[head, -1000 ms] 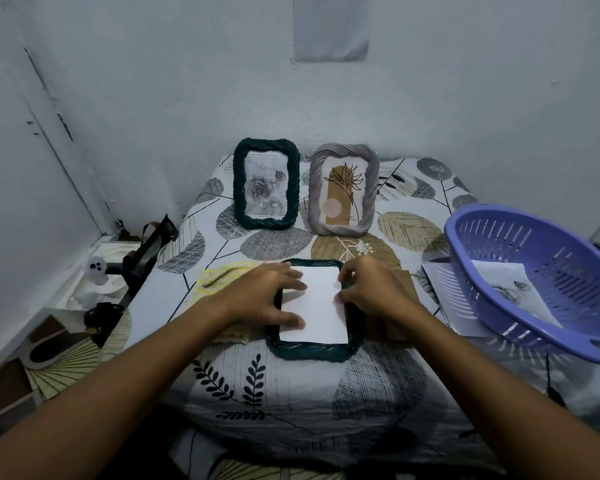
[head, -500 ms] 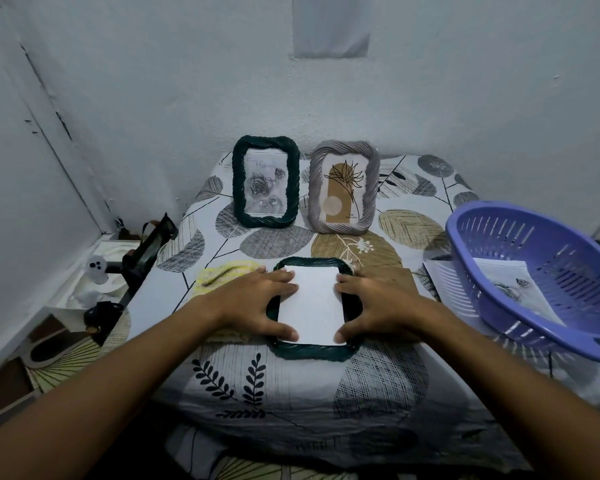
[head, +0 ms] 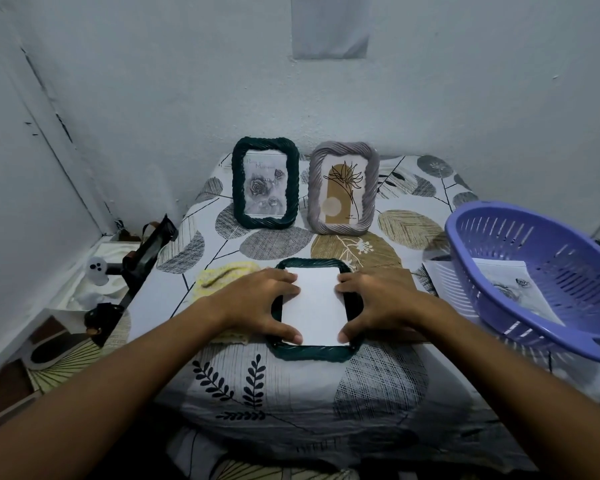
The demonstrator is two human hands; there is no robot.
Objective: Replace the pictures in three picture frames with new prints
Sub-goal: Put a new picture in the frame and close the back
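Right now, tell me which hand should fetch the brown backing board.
Right. The board lies just beyond the right hand, partly under it, beside the flat frame. The left hand is on the frame's far side and can hold the white sheet.

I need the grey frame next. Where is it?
The grey frame stands upright at the table's far edge by the wall, right of the dark green standing frame.

Flat dark green frame (head: 314, 353): both side rails mostly hidden under left hand (head: 257, 306) & right hand (head: 381, 306). White sheet (head: 314, 306) in it shows blank side only. Right of frame, purple basket (head: 499, 271) cut off by pic edge; print (head: 513, 287) inside too small to make out.
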